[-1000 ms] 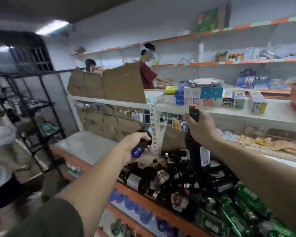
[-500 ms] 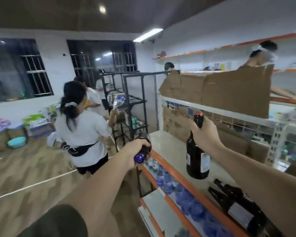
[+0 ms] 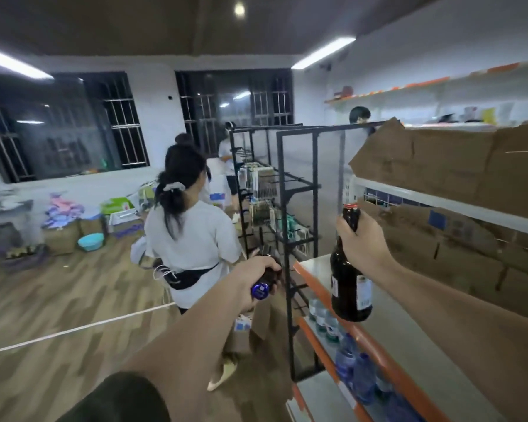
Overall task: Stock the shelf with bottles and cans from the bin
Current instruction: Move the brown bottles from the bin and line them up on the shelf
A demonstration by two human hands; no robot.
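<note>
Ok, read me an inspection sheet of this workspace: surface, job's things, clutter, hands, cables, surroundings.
Surface: grey shelf with an orange front edge.
Job's things: dark bottle upright over the shelf's edge; blue-capped bottle, cap toward the camera.
Clutter: cardboard stacked above; water bottles below.
Hands: right hand grips the dark bottle's neck; left hand grips the blue-capped bottle.
Cables: white line across the floor, cord or tape unclear.
Surroundings: person in a white shirt ahead, beside a black wire rack.

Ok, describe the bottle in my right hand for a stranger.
Look right, at the orange-edged shelf. Over its front edge the right hand grips a dark bottle by the neck. Its cap is red; the left hand holds a blue-capped bottle.
</note>
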